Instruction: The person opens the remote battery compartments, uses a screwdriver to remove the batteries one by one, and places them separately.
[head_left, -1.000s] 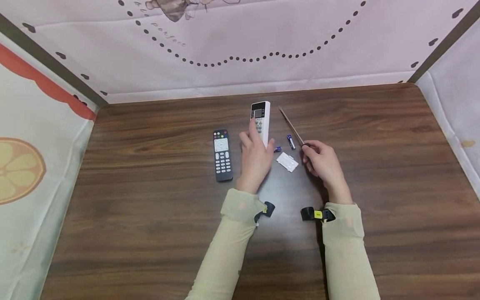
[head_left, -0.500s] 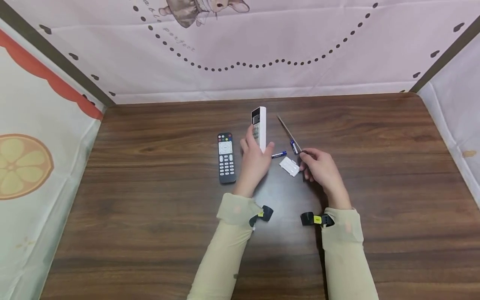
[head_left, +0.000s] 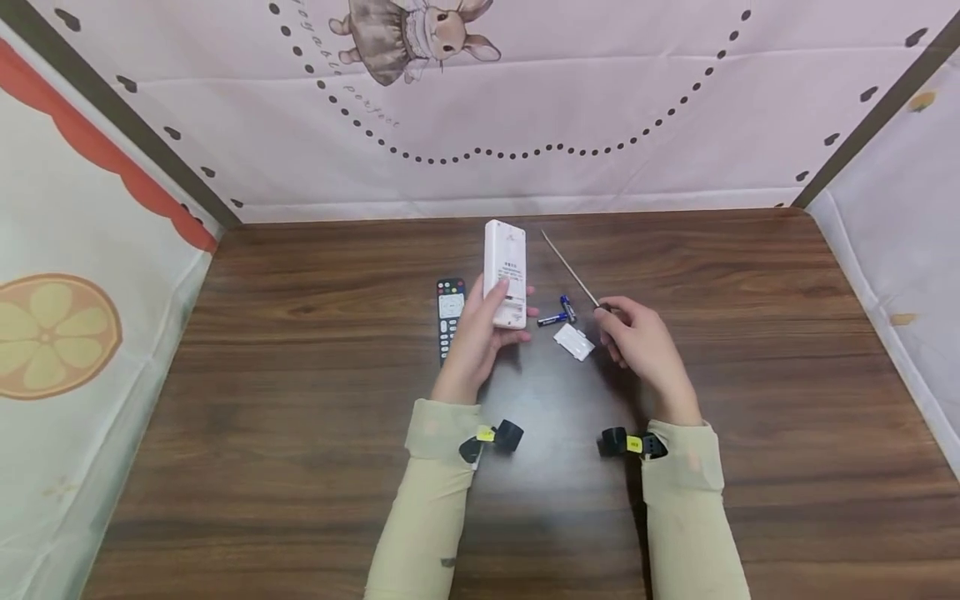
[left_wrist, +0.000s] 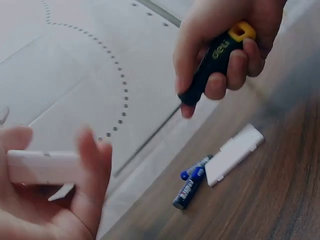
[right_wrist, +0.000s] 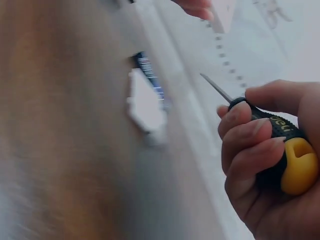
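Note:
My left hand (head_left: pixel 474 337) grips a white remote control (head_left: pixel 507 267), its printed back facing up in the head view, the thumb lying over it. In my right hand (head_left: pixel 643 346) is a screwdriver (right_wrist: pixel 275 131) with a black and yellow handle; its thin shaft (head_left: pixel 570 271) points away and to the left. Between the hands two blue batteries (head_left: pixel 553 319) lie against each other on the table. Just in front of them is a white battery cover (head_left: pixel 574 342), also seen in the left wrist view, where the screwdriver handle (left_wrist: pixel 215 60) is wrapped by the right fingers.
A dark remote control (head_left: pixel 450 308) with white buttons lies left of the left hand, partly covered by it. The brown wooden table (head_left: pixel 300 417) ends at the back against a pale printed cloth (head_left: pixel 600 92). Cloth also hangs at both sides.
The left hand has lifted the white remote control and turned it from its button side to its back. The right hand still holds the screwdriver; the batteries now lie closer together.

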